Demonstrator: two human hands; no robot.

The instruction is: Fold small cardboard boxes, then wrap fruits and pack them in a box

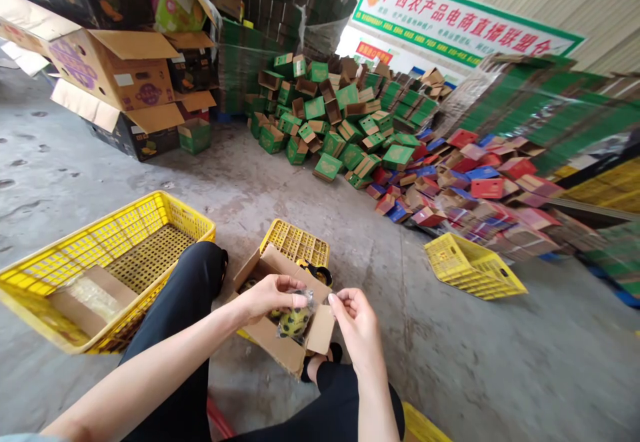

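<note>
My left hand (267,297) and my right hand (353,319) are both pinched on the top edges of a small clear plastic bag (305,312). Inside the bag hangs a yellow-green fruit with dark spots (294,323). The bag is held just above an open brown cardboard box (280,345) that rests between my knees. More of the same fruit shows inside the box under my left hand.
A large yellow crate (125,229) with cardboard and plastic inside stands at my left. A smaller yellow crate (299,242) sits behind the box, another (473,267) lies to the right. Piles of green (340,122) and red-blue small boxes (475,189) cover the floor beyond.
</note>
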